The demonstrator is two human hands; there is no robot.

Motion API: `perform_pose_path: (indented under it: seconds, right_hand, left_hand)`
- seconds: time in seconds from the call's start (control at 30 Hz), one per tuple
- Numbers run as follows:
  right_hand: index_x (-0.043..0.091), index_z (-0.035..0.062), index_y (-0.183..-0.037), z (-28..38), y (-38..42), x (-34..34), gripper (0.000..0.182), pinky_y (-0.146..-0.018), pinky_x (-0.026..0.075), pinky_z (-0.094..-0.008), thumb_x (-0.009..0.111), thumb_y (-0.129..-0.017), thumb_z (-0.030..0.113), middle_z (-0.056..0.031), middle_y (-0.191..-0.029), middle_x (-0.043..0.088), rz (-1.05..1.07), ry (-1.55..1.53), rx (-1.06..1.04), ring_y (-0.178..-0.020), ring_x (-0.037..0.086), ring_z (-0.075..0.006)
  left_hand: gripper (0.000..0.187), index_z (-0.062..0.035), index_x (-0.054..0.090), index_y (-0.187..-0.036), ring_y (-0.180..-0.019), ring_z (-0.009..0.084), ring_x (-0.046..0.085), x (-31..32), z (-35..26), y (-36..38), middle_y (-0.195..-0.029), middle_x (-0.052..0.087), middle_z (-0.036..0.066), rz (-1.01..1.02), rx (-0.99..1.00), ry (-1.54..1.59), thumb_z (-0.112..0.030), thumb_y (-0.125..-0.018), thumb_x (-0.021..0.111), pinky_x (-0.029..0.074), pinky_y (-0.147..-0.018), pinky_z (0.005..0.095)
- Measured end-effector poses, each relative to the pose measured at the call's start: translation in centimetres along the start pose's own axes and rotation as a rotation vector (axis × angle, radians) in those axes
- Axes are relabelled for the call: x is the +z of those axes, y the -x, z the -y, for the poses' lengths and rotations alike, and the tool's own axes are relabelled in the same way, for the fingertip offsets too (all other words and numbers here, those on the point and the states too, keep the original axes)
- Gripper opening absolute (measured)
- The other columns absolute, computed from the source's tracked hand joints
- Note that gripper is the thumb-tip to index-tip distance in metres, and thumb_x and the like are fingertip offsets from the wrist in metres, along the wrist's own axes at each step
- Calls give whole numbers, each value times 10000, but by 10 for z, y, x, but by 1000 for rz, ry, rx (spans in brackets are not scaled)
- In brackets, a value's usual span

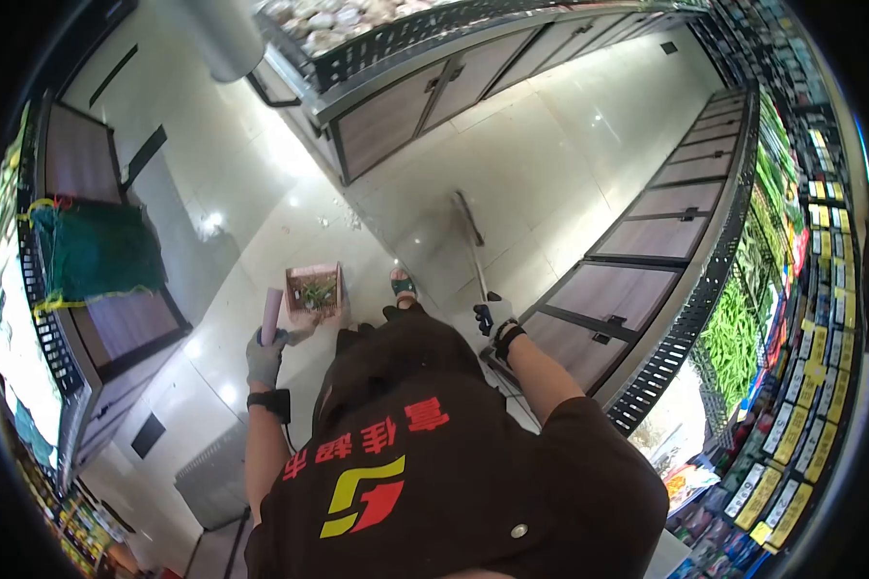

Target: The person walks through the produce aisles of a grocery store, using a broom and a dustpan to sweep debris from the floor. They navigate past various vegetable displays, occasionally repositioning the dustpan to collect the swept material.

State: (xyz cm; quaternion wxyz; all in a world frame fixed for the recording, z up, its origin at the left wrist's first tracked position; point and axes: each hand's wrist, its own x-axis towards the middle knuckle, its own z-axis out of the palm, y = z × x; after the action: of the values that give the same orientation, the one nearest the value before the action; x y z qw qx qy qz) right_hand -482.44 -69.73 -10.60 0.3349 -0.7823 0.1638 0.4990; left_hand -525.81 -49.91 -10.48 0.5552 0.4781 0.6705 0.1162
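My left hand (265, 357), in a grey glove, is closed around a pale pink handle (272, 311). Just beyond it on the floor sits a pink, basket-like dustpan (332, 272) with green leafy scraps (317, 292) inside. Whether the handle joins the dustpan is hard to make out. In a dark-and-white glove, my right hand (494, 316) grips the pole of a broom (480, 270). Its narrow dark head (468, 218) rests on the tiles, to the right of the dustpan.
Cabinet-fronted produce stands line both sides, with green vegetables (729, 338) on the right. A third stand (386, 116) juts in ahead. Small bits of debris (343, 224) lie on the shiny floor (251, 183). A green mesh bag (97, 249) hangs at left; a sandalled foot (403, 283) shows below.
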Motion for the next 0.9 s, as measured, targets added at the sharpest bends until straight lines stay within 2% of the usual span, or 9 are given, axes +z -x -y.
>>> perform_pose_path:
  seconds: [0.23, 0.3, 0.37, 0.43, 0.6, 0.67, 0.7, 0.83, 0.9]
  right_hand:
    - [540, 171, -666, -11, -111, -8, 158, -339, 346, -315, 535, -823, 165, 0, -533, 499, 459, -627, 149, -372, 442, -165]
    - [540, 152, -700, 4, -68, 53, 185, -452, 421, -372, 482, -839, 259, -33, -622, 565, 301, 290, -523, -512, 528, -205]
    - [509, 150, -715, -16, -82, 134, 297, -476, 419, -397, 409, -845, 397, -52, -627, 542, 220, 215, -491, -535, 524, -232]
    - [476, 156, -702, -26, -90, 158, 386, -424, 356, -373, 359, -839, 498, -51, -576, 471, 473, -388, 71, -473, 450, -233]
    - [532, 129, -595, 24, -3, 115, 269, -368, 315, -316, 511, -850, 210, -51, -520, 494, 351, -222, 73, -378, 417, -194]
    - [594, 119, -707, 7, 3, 74, 207, -384, 337, -299, 539, -861, 246, -22, -544, 510, 619, -544, 190, -416, 446, -175]
    - [573, 139, -699, 9, 31, 53, 231, -411, 352, -286, 524, -872, 283, -9, -548, 500, 400, -154, -117, -432, 451, -159]
    - [456, 158, -1231, -45, 8, -25, 476, -341, 324, -268, 609, -793, 53, -39, -639, 554, 88, -346, -98, -411, 439, -123]
    - [486, 222, -1219, -30, -13, -69, 461, -335, 310, -249, 596, -799, 66, -19, -642, 543, -79, -245, -6, -432, 449, -99]
  left_hand:
    - [143, -58, 610, -870, -459, 59, 434, 12, 5, -9, -604, 498, -26, 48, -14, 55, -78, -749, 685, 357, -402, 202]
    - [187, -51, 619, -854, -481, 53, 412, 12, 11, -15, -630, 515, -29, 45, -11, 44, -145, -727, 719, 333, -433, 221]
    - [189, -52, 615, -865, -472, 54, 409, 13, 6, -15, -624, 506, -28, 39, -13, 34, -140, -730, 713, 337, -417, 221]
    - [184, -52, 613, -867, -471, 54, 410, 18, -6, -16, -620, 502, -28, 57, -47, 53, -132, -731, 709, 340, -415, 217]
    - [166, -44, 604, -893, -475, 55, 427, 12, -16, -13, -613, 493, -29, 79, -90, 60, -124, -760, 661, 345, -407, 206]
    - [182, -40, 599, -914, -478, 56, 435, -3, -13, -14, -614, 495, -25, 112, -86, -23, -138, -771, 656, 354, -409, 200]
    - [186, -38, 596, -921, -480, 58, 441, -2, -15, -12, -614, 496, -23, 106, -91, 9, -134, -774, 659, 363, -411, 198]
    - [182, -34, 592, -939, -493, 77, 491, 0, -18, -16, -628, 521, 2, 104, -119, 51, -90, -778, 655, 412, -406, 198]
    - [210, -35, 597, -959, -530, 79, 518, 0, -19, -19, -662, 542, 8, 141, -129, 59, -98, -772, 669, 435, -424, 194]
